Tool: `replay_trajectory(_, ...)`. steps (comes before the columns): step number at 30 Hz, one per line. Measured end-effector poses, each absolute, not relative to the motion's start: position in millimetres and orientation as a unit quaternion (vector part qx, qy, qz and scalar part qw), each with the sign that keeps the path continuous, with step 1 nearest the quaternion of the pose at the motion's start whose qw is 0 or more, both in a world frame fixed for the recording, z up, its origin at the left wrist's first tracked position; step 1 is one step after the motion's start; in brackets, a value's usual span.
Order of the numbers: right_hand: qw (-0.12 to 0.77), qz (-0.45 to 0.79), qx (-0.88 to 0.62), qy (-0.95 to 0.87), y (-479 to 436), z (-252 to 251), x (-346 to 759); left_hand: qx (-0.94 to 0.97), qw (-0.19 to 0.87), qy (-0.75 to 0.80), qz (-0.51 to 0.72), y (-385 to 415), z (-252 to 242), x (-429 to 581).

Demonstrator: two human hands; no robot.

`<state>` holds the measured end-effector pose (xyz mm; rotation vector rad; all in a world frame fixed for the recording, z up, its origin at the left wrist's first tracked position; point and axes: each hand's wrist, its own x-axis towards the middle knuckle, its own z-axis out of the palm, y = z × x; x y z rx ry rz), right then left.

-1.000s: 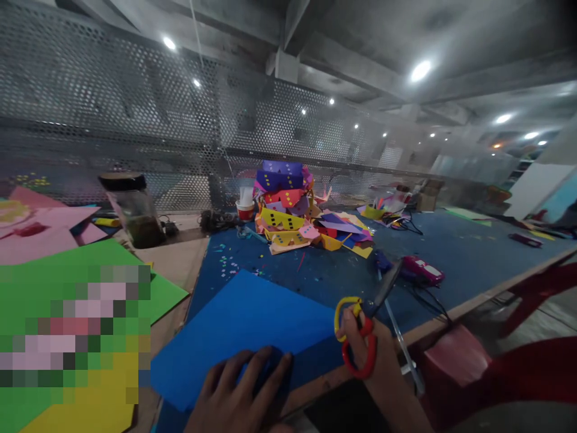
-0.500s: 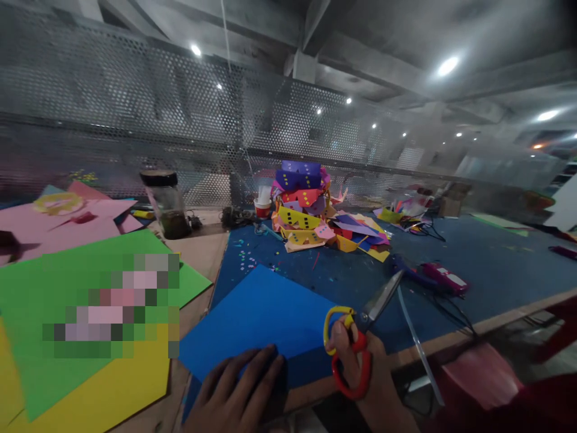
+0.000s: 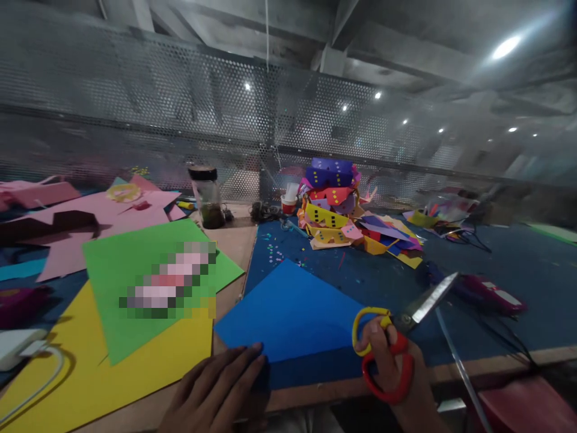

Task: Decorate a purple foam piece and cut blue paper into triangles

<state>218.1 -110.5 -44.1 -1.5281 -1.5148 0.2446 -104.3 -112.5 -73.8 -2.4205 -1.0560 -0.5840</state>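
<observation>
A blue sheet of paper lies flat on the table, at the lower centre of the frame and between the two hands. The left hand is at the bottom, left of centre, palm down with its fingers stretched out side by side; its fingertips reach the sheet's near left edge. Whether they press on the paper, I cannot tell.

The right hand, lower right of centre, is curled around the yellow and red handles of the scissors. The blades look drawn together and point to the upper right, away from the sheet, whose right corner ends beside the yellow loop; whether they touch is unclear.

Left of the blue sheet, well apart from the right hand, a green sheet overlaps a yellow sheet; a pixelated patch hides part of the green. Beyond the blue sheet, near the centre of the frame, stands a heap of coloured paper pieces, with a red and white cup to its left. A dark-lidded jar stands farther left.
</observation>
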Motion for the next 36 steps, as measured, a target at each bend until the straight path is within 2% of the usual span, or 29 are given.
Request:
replay_trajectory(7,0.453,-0.013,-0.577,-0.68,-108.4,-48.4,219.9,-0.875,0.24,-0.366,-0.208,-112.4,-72.1,-109.7)
replay_trajectory(15,0.451,0.074,-0.583,-0.672,-107.6,-45.8,184.0,-0.87,0.23,-0.386,-0.205,-114.2,-72.3,-105.0)
replay_trajectory(20,0.448,0.072,-0.57,-0.685,-107.0,-46.8,179.9,-0.87,0.23,-0.38,-0.213,-114.9,-66.5,-106.8)
replay_trajectory(26,0.43,-0.018,-0.549,-0.716,-107.3,-57.8,198.7,-0.842,0.137,-0.429,-0.297,-120.9,-67.1,-100.3)
replay_trajectory(36,0.456,0.121,-0.554,-0.686,-107.7,-48.8,155.6,-0.82,0.096,-0.453,-0.336,-123.8,-71.9,-95.5)
